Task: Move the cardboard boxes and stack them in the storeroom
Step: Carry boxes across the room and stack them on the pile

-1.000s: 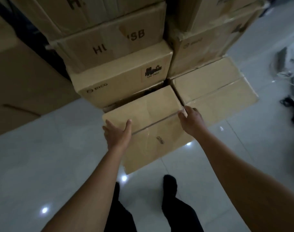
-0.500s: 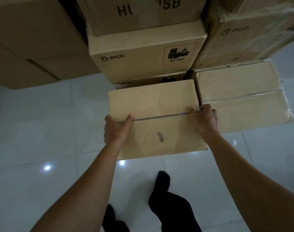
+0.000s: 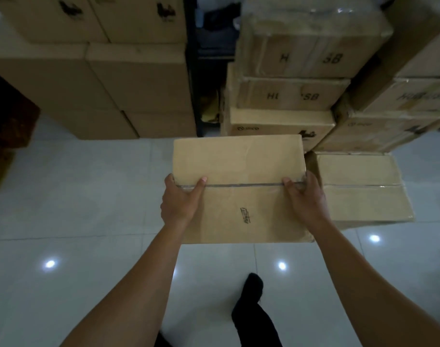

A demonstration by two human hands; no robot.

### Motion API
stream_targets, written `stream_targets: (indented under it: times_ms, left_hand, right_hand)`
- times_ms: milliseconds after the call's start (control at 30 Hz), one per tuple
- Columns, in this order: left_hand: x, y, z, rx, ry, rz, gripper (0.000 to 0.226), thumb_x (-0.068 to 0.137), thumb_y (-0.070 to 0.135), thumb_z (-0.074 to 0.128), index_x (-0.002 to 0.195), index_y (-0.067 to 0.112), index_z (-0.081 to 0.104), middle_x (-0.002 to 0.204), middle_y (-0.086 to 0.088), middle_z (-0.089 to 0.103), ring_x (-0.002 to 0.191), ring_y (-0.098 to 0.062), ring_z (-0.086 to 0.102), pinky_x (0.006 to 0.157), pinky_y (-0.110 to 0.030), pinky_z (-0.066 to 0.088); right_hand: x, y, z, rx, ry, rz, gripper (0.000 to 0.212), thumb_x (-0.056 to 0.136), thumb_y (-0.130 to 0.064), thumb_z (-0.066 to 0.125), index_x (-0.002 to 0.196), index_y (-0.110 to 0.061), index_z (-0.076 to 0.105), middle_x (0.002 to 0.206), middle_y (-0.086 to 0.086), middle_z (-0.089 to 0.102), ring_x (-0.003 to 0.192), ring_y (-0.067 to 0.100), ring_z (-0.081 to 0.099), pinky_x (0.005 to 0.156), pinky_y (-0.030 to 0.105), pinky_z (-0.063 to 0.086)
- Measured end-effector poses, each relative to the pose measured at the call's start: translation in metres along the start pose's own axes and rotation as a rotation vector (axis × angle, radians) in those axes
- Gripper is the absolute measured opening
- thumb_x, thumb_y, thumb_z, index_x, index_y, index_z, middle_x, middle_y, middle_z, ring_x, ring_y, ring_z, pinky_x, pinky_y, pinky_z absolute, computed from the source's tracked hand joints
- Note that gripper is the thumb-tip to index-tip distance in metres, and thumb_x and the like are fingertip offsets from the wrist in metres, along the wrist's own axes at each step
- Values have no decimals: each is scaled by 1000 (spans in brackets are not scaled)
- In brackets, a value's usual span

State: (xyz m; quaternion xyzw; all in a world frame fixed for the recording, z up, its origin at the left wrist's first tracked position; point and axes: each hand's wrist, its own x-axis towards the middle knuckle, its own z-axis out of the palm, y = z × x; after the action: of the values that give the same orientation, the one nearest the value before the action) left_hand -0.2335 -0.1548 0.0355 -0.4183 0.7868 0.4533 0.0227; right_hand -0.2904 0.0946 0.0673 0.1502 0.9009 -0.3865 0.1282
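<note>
While I stand on the white tile floor (image 3: 88,196), held box (image 3: 239,166): plain brown carton, raised in front of the stack (image 3: 314,26), just left of a floor carton (image 3: 359,196) of like colour.
Grip: left hand (image 3: 180,204) and right hand (image 3: 305,199) clamp its opposite sides, thumbs on top along the taped seam.
Writing, held box: one small dark scrawl, unreadable.
Writing, stack: upper carton (image 3: 304,58) and middle carton (image 3: 291,95), two in all, read "H… SB", centre letters hidden; logo carton (image 3: 276,125) beneath too blurred.
</note>
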Motion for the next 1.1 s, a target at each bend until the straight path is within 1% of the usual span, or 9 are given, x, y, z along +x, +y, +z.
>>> stream_targets:
  times_ms: [100,233,367,467,567,700,867,1000,1100]
  left_hand:
    - [8,-19,-73,-29,-3,15,91,74,67,66,144,20,32,137,-5,52,124,-32,50,98,-40,41]
    - [29,-41,-177,-48,26,47,86,75,67,66,140,20,35,133,-4,55,121,-31,52,97,-39,43]
    - [56,-47,-272,-66,102,64,82,75,65,67,137,19,40,129,-5,58,118,-32,54,93,-39,45]
    - [82,-48,-329,-63,169,64,79,76,64,66,135,18,42,130,-6,57,117,-32,54,91,-39,44]
    - [110,-45,-369,-41,226,65,77,77,65,65,134,19,42,132,-5,56,118,-31,54,91,-38,44]
    - [164,-39,-406,-38,255,86,75,75,67,64,133,22,44,131,-2,57,118,-28,55,93,-40,44]
    - [238,1,-445,-27,283,76,72,78,63,65,130,20,42,129,-3,56,117,-28,54,94,-40,44]
    - [301,46,-477,-15,290,89,76,79,61,66,134,16,39,130,-5,55,117,-30,53,82,-34,40]
    - [346,76,-498,-10,292,111,79,77,64,66,136,17,40,131,-6,55,118,-32,54,86,-36,43]
  right_hand:
    - [-42,-46,32,15,-7,-47,56,91,-49,54,137,-19,41,130,8,56,117,31,53,94,41,44]
    - [-94,-119,81,38,-20,-102,54,92,-47,53,135,-17,42,131,9,54,119,30,50,89,37,39]
    - [-131,-200,125,-13,-32,-191,57,94,-46,51,140,-15,38,138,9,49,125,32,46,97,37,37]
    - [-141,-250,156,-11,-57,-277,53,94,-49,50,135,-16,43,133,8,53,122,31,49,97,38,38]
    - [-137,-291,187,-7,-80,-320,53,92,-53,50,131,-17,46,128,8,57,117,31,53,91,38,41]
    - [-117,-345,225,-15,-113,-323,58,93,-54,47,137,-16,41,133,8,53,120,31,50,92,37,39]
    - [-70,-425,264,3,-137,-329,61,93,-53,47,140,-13,39,132,10,53,117,30,51,86,34,38]
    - [-31,-494,282,-20,-137,-349,63,93,-54,46,141,-14,38,134,11,52,120,33,50,96,40,40]
    - [-2,-540,293,-27,-127,-374,69,93,-57,44,144,-12,37,139,11,51,125,33,48,101,41,38]
